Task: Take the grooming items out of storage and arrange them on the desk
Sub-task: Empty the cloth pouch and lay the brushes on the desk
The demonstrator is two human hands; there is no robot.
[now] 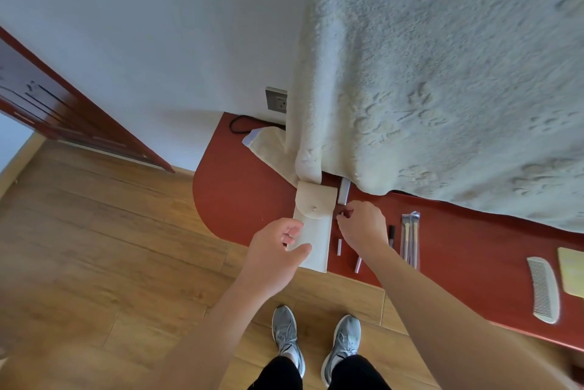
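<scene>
Centre of frame: cream fabric pouch (313, 231), long and flat, rounded flap closed on a small snap, lying on the red-brown desk (240, 200) with its lower end over the near edge. Left hand (278, 250) at the pouch's lower left: thumb on top, fingers curled against the side, gripping it. Right hand (363, 225) just right of the flap, fingers curled tight, pinching a small pale piece (341, 215) at the fingertips, too small to identify. Already out on the desk, going right: pale oblong case (343, 191) above the right hand, two short pale sticks (339, 246) (358, 263) beside the pouch, black pen-like item (392, 235), clear packet of brushes (410, 239), pale comb (544, 288) well apart at lower right, yellow flat item (572, 272) cut by the right edge. Upper right: fleece blanket (442, 73) with paw prints, draped down onto the desk, touching the pouch's top. Wall socket (276, 99) and black cable (240, 124) above the desk's rounded end.
</scene>
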